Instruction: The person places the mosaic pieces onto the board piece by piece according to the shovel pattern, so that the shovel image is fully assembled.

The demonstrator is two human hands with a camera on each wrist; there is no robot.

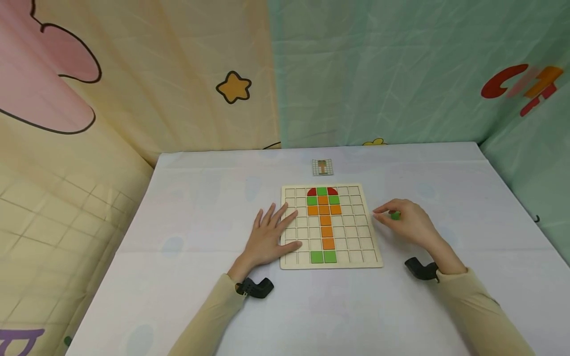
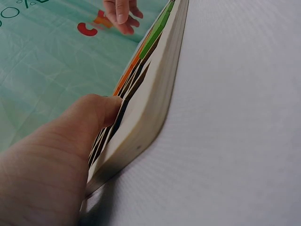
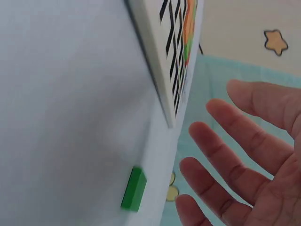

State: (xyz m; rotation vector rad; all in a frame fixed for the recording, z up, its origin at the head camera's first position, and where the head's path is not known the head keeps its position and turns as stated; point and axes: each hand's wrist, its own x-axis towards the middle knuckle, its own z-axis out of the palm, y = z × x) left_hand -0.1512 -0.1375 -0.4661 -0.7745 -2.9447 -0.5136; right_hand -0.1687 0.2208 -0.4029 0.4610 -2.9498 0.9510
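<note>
A square wooden grid board [image 1: 358, 242] lies on the white table, with flat green, orange and red pieces set in its middle columns. My left hand [image 1: 262, 242] rests on its left edge, fingers spread, and in the left wrist view the thumb [image 2: 94, 110] presses on the grid. To the right of the board, my right hand [image 1: 411, 223] hovers over the table with loosely bent fingers and nothing held. A small green block [image 3: 134, 189] lies on the cloth below those fingers; the head view shows it [image 1: 395, 215] partly covered by the hand.
Behind the board lies a small card [image 1: 322, 167] printed with a grid and a coloured figure. White cloth [image 1: 200, 198] covers the table. Printed curtains [image 1: 378, 74] hang along its back and sides. A black wrist mount [image 1: 420, 269] is strapped to each wrist.
</note>
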